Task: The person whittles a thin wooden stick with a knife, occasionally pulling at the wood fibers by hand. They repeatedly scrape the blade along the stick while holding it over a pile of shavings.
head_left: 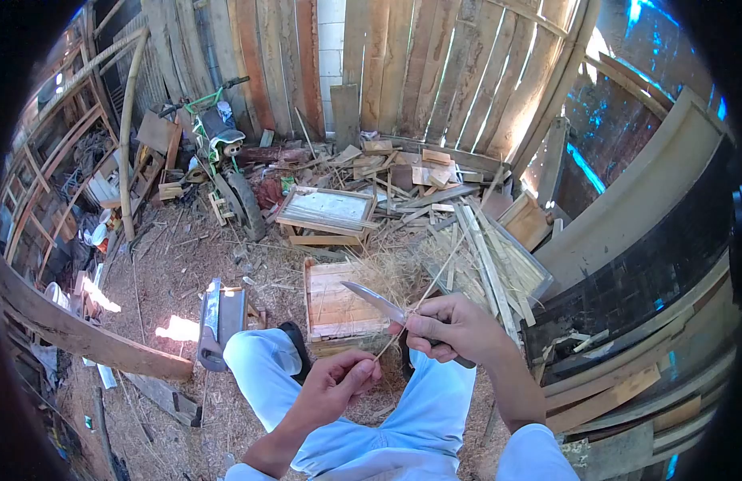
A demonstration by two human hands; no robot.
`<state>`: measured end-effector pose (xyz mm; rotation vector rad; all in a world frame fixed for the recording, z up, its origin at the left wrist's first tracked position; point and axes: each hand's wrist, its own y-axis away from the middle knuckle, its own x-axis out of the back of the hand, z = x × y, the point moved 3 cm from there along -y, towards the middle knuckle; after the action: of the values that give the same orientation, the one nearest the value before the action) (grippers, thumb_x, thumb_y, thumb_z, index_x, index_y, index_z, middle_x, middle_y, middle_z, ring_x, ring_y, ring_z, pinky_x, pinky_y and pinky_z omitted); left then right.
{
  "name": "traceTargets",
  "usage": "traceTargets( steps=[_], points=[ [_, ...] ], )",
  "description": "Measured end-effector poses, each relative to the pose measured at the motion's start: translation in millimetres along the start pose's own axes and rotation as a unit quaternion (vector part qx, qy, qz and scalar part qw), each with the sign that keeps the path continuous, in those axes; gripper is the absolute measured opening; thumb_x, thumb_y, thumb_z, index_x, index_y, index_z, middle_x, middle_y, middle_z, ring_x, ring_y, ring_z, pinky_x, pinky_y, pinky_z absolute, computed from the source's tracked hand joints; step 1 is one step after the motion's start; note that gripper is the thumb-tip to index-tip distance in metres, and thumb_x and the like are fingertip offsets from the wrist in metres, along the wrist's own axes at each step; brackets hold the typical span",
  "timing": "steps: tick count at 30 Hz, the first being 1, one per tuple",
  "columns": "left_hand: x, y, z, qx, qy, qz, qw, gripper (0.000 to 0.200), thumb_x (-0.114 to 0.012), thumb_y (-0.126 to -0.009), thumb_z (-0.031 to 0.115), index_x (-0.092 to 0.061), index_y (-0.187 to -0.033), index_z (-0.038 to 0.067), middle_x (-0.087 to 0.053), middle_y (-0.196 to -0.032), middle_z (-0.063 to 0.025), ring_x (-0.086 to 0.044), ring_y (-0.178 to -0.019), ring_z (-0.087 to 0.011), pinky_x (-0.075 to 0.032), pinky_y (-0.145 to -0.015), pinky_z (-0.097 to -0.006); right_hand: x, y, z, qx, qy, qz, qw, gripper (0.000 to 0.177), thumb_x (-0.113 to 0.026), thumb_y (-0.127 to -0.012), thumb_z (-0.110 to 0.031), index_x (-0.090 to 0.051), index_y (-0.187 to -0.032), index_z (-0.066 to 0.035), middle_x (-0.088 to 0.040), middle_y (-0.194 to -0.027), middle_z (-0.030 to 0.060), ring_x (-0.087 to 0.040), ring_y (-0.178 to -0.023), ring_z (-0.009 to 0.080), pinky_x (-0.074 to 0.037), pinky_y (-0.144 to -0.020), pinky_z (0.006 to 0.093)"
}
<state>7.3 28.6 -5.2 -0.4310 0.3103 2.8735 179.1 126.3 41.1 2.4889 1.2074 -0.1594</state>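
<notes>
A knife point(376, 301) with a bright blade points up and left, its handle inside my right hand point(451, 327), which is closed round it. A thin pale strip point(440, 270) runs diagonally past the blade near that hand. Its lower end is pinched in the fingers of my left hand point(344, 381), above my lap. Beneath and beyond the knife lies a shallow wooden box point(332, 298), with fine straw-like shavings point(395, 276) at its right side.
A small bike point(226, 160) stands at the back left. Scrap wood point(435, 172) is heaped along the plank wall. Long strips point(487, 264) lie at the right. A grey metal object point(222, 321) sits left of my knee, near a curved beam point(90, 329).
</notes>
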Motion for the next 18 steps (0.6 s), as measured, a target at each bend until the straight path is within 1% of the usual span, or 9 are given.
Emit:
traceTargets(
  steps=[3,5,6,8,11,12,14,15,18],
  points=[
    [6,1,1,-0.002,-0.008,0.015,1.0,0.019,-0.05,-0.095,0.02,-0.057,-0.091,0.002,-0.05,-0.066,0.0028,-0.037,-0.054,-0.0018,-0.028,-0.046,-0.0178,2,-4,-4,0.014,0.006,0.005,1.0,0.029,-0.049,-0.095,-0.02,-0.059,-0.107,0.004,-0.052,-0.065,-0.0012,-0.038,-0.046,0.0018,-0.027,-0.039,0.0168],
    [11,8,-8,-0.003,-0.02,0.015,1.0,0.018,-0.05,-0.095,0.017,-0.058,-0.09,0.002,-0.05,-0.067,0.0032,-0.038,-0.054,-0.0018,-0.029,-0.046,-0.0179,34,0,-16,0.081,0.107,0.253,0.958,0.03,-0.049,-0.095,-0.021,-0.059,-0.101,0.007,-0.049,-0.061,-0.0017,-0.036,-0.043,0.0011,-0.025,-0.036,0.0173],
    [11,10,-11,-0.003,-0.02,0.014,1.0,0.018,-0.05,-0.095,0.017,-0.058,-0.09,0.002,-0.05,-0.067,0.0032,-0.038,-0.054,-0.0018,-0.029,-0.046,-0.0179,50,3,-17,0.081,0.107,0.254,0.958,0.03,-0.049,-0.095,-0.021,-0.059,-0.101,0.007,-0.049,-0.061,-0.0017,-0.036,-0.043,0.0011,-0.025,-0.036,0.0173],
    [13,15,-14,-0.005,-0.048,0.034,0.998,0.017,-0.05,-0.095,0.014,-0.059,-0.09,0.001,-0.051,-0.068,0.0035,-0.039,-0.055,-0.002,-0.031,-0.047,-0.0182,78,3,-20,0.146,-0.092,0.209,0.963,0.031,-0.051,-0.094,-0.023,-0.059,-0.101,0.005,-0.047,-0.059,-0.0034,-0.036,-0.042,0.0009,-0.025,-0.036,0.017],
    [15,6,-15,-0.008,-0.087,0.053,0.995,0.017,-0.05,-0.094,0.014,-0.059,-0.092,0.0,-0.053,-0.069,0.0031,-0.041,-0.056,-0.0024,-0.033,-0.048,-0.0187,47,-2,-9,0.115,-0.072,0.153,0.979,0.033,-0.052,-0.093,-0.024,-0.057,-0.107,0.005,-0.045,-0.058,-0.0041,-0.035,-0.041,0.001,-0.025,-0.036,0.0166],
    [11,2,-13,-0.011,-0.086,0.054,0.995,0.017,-0.05,-0.094,0.014,-0.059,-0.092,0.0,-0.053,-0.069,0.0031,-0.041,-0.056,-0.0024,-0.033,-0.048,-0.0187,38,-7,3,0.107,-0.028,0.1,0.989,0.031,-0.05,-0.094,-0.022,-0.057,-0.111,0.002,-0.05,-0.064,-0.0018,-0.037,-0.042,0.0023,-0.027,-0.036,0.0159],
    [3,-6,-6,-0.036,-0.061,0.081,0.994,0.018,-0.051,-0.094,0.015,-0.059,-0.093,-0.001,-0.054,-0.071,0.0023,-0.042,-0.057,-0.0024,-0.033,-0.048,-0.0184,2,-14,26,0.038,-0.05,-0.003,0.998,0.029,-0.05,-0.094,-0.022,-0.057,-0.112,-0.001,-0.051,-0.065,-0.0011,-0.037,-0.042,0.0024,-0.027,-0.038,0.0164],
    [2,-7,-7,-0.037,-0.063,0.081,0.994,0.018,-0.051,-0.094,0.015,-0.059,-0.093,-0.001,-0.054,-0.071,0.0023,-0.042,-0.057,-0.0024,-0.033,-0.048,-0.0184,-12,-18,39,0.024,-0.028,-0.022,0.999,0.03,-0.049,-0.095,-0.021,-0.056,-0.116,-0.001,-0.051,-0.066,-0.0008,-0.037,-0.044,0.0022,-0.027,-0.038,0.0169],
    [6,-5,-4,-0.067,-0.025,0.137,0.988,0.02,-0.052,-0.094,0.017,-0.059,-0.096,-0.002,-0.055,-0.072,0.0015,-0.044,-0.058,-0.0024,-0.033,-0.048,-0.0183,-17,-15,38,-0.019,-0.093,-0.066,0.993,0.029,-0.05,-0.095,-0.021,-0.056,-0.116,-0.001,-0.05,-0.067,-0.0014,-0.037,-0.046,0.002,-0.025,-0.038,0.017]
  ],
)
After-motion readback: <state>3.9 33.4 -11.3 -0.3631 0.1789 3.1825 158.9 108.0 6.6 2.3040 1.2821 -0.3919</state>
